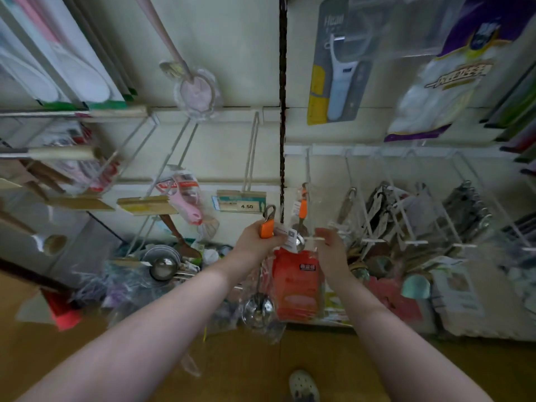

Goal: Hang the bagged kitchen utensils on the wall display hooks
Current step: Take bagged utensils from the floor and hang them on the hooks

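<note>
**Ladle in L hand, hook just ahead**

L hand grips the bagged ladle round its orange handle, fingers curled tight, w/ the metal hang loop poking up above the fist. The stem drops below the wrist and the steel bowl hangs low, in front of the floor stock. R hand is just right of it, fingers bent at the near tip of a white wire hook. Can't tell if it pinches the wire, a clear bag or nothing; too blurred.

Handling, my read: stiff steel, not fragile, prob bowl-heavy, so it'll swing from the top. The clear bag looks thin & slippery, so hold the handle thru it, close under the loop, and steer the loop onto the wire.

Around: a second orange-handled utensil already hangs on that hook, so there's less room on the wire. A free hook w/ a 4.50 price tag sits just left of and above the L hand. A red packet lies below, between the hands. Packed hooks of dark utensils are to the right and a pink peeler pack to the left. Likely snags: the hung utensil's bag & paper tags near the wire tip
</note>
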